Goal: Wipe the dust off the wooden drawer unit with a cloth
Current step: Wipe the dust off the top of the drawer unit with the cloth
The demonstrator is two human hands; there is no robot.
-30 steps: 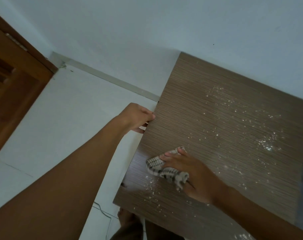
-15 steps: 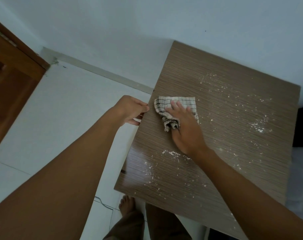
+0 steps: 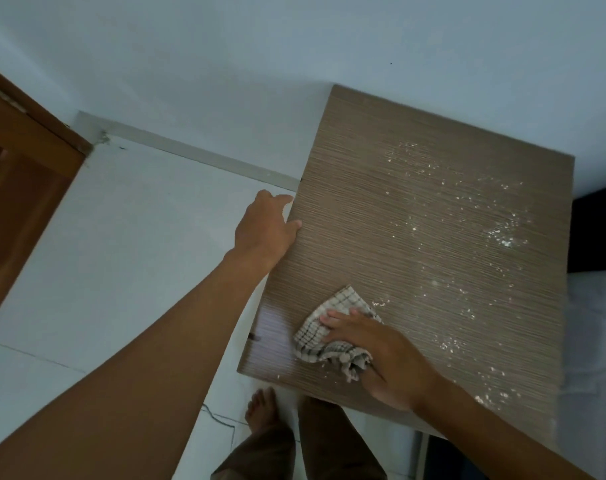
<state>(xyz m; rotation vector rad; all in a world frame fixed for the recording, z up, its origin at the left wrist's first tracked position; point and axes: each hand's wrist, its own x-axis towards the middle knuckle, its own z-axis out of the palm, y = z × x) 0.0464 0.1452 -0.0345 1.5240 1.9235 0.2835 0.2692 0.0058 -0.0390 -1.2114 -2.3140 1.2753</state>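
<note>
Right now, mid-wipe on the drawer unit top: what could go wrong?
1. The right hand presses the checked cloth near the front edge of the brown wood-grain drawer unit top; a stroke toward the body could push white dust onto the floor and the bare foot.
2. The cloth is bunched, so it may smear or skip specks.
3. Most dust lies on the far right, which is easy to miss.
</note>
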